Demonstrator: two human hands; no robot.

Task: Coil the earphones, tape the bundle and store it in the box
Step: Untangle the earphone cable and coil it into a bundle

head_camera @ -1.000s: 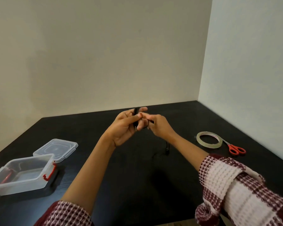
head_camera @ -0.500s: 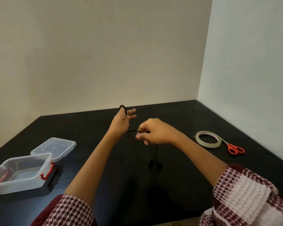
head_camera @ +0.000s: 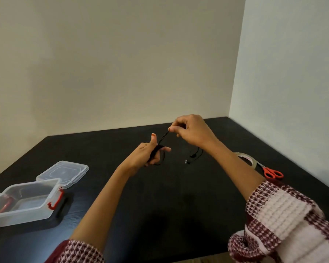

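Note:
The black earphones [head_camera: 156,151] are partly wound in a coil round the fingers of my left hand [head_camera: 146,154], whose thumb points up clear of the cord. From the coil a taut strand rises to my right hand [head_camera: 192,131], which pinches it between thumb and fingertips above and to the right. The loose end with the two earbuds [head_camera: 190,158] hangs below my right wrist, close to the black table [head_camera: 179,205]. The clear plastic box [head_camera: 44,205] with red latches stands open at the near left. The tape roll [head_camera: 250,159] lies at the right, partly hidden by my right forearm.
The box's clear lid [head_camera: 65,172] lies flat behind the box. Red-handled scissors [head_camera: 272,172] lie beside the tape roll near the right wall. Something red lies inside the box at its left end. Walls close off the table at the back and right.
My right hand has risen from below the left hand and to the right, pulling the cord up taut. The earbuds have swung right. My left hand has turned, thumb now up.

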